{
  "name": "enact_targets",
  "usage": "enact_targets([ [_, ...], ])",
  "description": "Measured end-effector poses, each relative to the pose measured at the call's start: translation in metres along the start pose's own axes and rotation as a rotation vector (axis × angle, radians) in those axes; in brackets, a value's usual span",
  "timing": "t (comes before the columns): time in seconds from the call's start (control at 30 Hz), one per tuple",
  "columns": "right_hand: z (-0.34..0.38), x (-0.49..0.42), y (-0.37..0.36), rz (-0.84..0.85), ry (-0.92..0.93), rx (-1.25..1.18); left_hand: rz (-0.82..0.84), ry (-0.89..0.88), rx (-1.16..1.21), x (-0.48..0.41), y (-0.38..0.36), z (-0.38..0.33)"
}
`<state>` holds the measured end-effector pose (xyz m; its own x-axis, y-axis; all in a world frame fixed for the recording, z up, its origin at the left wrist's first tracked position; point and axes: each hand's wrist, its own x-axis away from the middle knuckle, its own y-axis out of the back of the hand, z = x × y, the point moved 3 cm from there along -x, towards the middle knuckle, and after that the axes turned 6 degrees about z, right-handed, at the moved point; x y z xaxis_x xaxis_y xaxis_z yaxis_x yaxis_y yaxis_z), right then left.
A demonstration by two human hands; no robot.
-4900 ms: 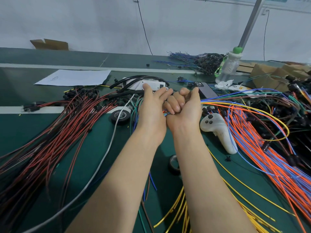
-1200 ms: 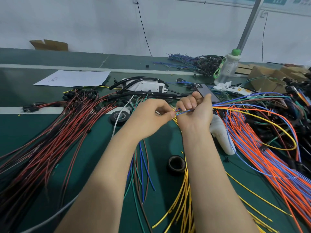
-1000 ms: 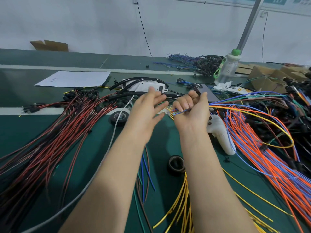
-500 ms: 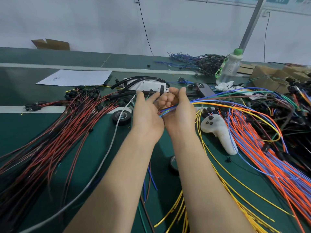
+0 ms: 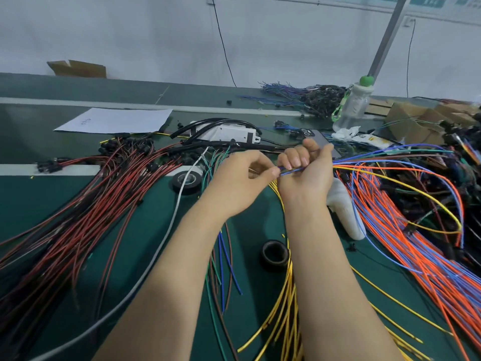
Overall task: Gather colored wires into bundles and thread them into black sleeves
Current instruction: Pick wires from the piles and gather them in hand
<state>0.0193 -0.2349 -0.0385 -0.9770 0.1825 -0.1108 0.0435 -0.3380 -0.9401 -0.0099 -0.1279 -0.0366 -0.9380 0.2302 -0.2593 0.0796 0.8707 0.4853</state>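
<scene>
My right hand [image 5: 305, 171] grips a small bundle of colored wires [image 5: 364, 158] in a fist; the blue, green, brown and yellow strands fan out to the right. The bundle's short ends [image 5: 287, 171] poke out on the left of the fist. My left hand [image 5: 242, 178] pinches those ends with thumb and fingertips. Black sleeves [image 5: 250, 146] lie on the green table just behind both hands, partly hidden by them.
Red and black wires [image 5: 86, 204] spread across the left. Orange and blue wires [image 5: 416, 243] cover the right. Yellow wires [image 5: 283, 308] and a tape roll [image 5: 275, 254] lie between my forearms. Another tape roll [image 5: 187, 180], a white controller [image 5: 343, 209] and a bottle [image 5: 352, 105] stand nearby.
Half a second ago my left hand lay flat and open against the right hand; now its fingertips pinch the wire ends. The right hand has come slightly nearer, still gripping the bundle.
</scene>
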Motion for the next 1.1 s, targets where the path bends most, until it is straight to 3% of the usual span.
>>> enact_targets([
  [0.3, -0.003, 0.000, -0.001, -0.020, 0.017, 0.021, -0.154, -0.013, -0.192, 0.000, -0.003, 0.001],
  [0.4, -0.001, 0.000, 0.000, -0.020, 0.008, 0.001, -0.123, -0.024, -0.209, 0.000, -0.004, 0.000],
  [0.5, -0.001, 0.000, 0.000, 0.001, -0.013, -0.039, -0.137, 0.081, 0.081, -0.001, 0.000, 0.000],
  [0.6, -0.009, 0.003, -0.003, 0.029, -0.049, -0.021, -0.199, 0.338, 0.695, -0.002, -0.004, 0.001],
  [0.7, -0.024, 0.009, -0.006, 0.045, -0.103, 0.008, -0.185, 0.420, 1.169, -0.004, -0.014, -0.004],
  [1.0, -0.031, 0.012, -0.006, 0.067, -0.117, 0.105, -0.170, 0.409, 1.204, -0.004, -0.018, -0.008],
  [1.1, -0.024, 0.009, -0.004, 0.078, -0.077, 0.090, -0.136, 0.364, 1.049, -0.002, -0.024, -0.013],
])
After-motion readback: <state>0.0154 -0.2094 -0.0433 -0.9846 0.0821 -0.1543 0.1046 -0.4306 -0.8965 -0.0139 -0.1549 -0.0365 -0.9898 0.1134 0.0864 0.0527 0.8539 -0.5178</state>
